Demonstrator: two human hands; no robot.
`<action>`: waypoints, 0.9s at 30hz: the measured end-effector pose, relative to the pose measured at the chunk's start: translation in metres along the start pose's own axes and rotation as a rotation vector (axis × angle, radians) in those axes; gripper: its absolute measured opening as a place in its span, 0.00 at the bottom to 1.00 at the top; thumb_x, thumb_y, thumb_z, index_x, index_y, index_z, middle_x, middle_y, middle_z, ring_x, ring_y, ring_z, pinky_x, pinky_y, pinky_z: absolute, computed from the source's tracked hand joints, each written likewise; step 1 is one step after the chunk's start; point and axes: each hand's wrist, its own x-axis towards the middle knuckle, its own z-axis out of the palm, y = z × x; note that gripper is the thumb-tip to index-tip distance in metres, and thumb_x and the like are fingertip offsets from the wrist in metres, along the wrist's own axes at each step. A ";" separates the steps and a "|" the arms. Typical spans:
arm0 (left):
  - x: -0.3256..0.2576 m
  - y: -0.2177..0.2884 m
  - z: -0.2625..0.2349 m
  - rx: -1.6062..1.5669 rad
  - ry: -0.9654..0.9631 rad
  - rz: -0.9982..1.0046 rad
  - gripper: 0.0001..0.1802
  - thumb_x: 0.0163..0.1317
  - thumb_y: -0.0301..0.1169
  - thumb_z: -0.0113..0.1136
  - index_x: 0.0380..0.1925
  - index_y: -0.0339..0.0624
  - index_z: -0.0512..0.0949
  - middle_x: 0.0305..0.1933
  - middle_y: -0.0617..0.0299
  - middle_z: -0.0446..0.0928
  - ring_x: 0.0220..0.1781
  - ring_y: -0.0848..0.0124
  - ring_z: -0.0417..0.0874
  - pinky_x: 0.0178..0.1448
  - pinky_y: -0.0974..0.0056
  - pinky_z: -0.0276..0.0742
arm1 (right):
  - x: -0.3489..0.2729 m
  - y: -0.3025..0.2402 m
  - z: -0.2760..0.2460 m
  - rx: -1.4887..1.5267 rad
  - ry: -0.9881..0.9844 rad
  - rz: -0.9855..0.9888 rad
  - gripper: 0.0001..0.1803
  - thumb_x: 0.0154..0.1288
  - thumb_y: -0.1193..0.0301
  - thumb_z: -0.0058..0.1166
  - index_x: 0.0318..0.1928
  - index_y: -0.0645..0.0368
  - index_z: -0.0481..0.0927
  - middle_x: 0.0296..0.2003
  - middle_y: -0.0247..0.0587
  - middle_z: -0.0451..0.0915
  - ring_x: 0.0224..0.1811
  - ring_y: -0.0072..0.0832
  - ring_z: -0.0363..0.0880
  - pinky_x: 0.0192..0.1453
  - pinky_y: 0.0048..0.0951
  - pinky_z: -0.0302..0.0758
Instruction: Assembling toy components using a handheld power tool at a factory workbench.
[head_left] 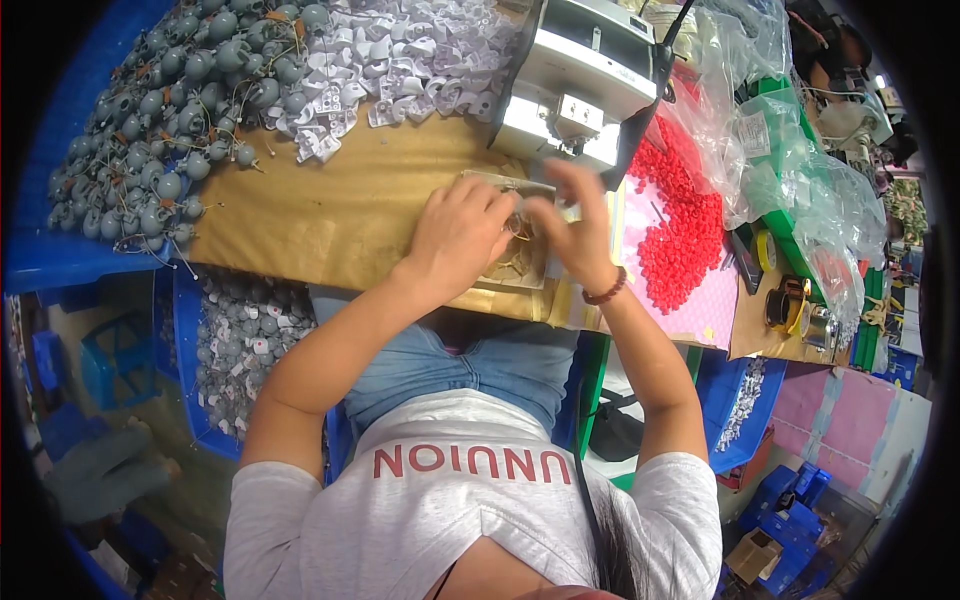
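My left hand [458, 232] rests on a shallow tan tray [500, 180] at the table's front edge, fingers curled around a small part with thin gold wire [517, 230]; most of the part is hidden. My right hand [577, 225] is just to its right, fingers raised and pinching at the same small piece. A bead bracelet [606, 291] circles my right wrist. Both hands meet over the tray, on brown paper [340, 210] covering the table.
A heap of grey round parts [165, 110] lies far left, white plastic pieces [390, 60] behind the hands. A grey-white machine [580, 80] stands behind the tray. Red caps [685, 220] spread right, clear bags [800, 180] beyond. A blue bin [240, 340] of parts sits below left.
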 end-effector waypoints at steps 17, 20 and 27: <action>0.003 -0.004 0.011 -0.058 0.105 0.003 0.19 0.51 0.27 0.67 0.45 0.41 0.78 0.39 0.56 0.76 0.46 0.56 0.78 0.48 0.54 0.77 | 0.103 -0.041 -0.071 0.530 0.528 -0.125 0.36 0.66 0.83 0.56 0.70 0.67 0.52 0.30 0.42 0.80 0.28 0.29 0.81 0.41 0.32 0.80; 0.006 -0.002 0.010 -0.082 0.111 -0.003 0.19 0.51 0.27 0.67 0.45 0.41 0.78 0.40 0.56 0.76 0.46 0.55 0.78 0.48 0.54 0.77 | 0.119 -0.042 -0.067 0.558 0.379 -0.170 0.38 0.65 0.84 0.56 0.71 0.66 0.50 0.26 0.41 0.81 0.26 0.29 0.82 0.40 0.32 0.80; 0.002 -0.002 0.013 -0.054 0.099 -0.043 0.20 0.50 0.27 0.68 0.45 0.40 0.79 0.40 0.55 0.78 0.47 0.55 0.79 0.49 0.54 0.77 | 0.139 -0.024 -0.040 0.556 0.269 0.043 0.22 0.62 0.79 0.61 0.55 0.71 0.71 0.24 0.40 0.81 0.24 0.26 0.81 0.33 0.27 0.78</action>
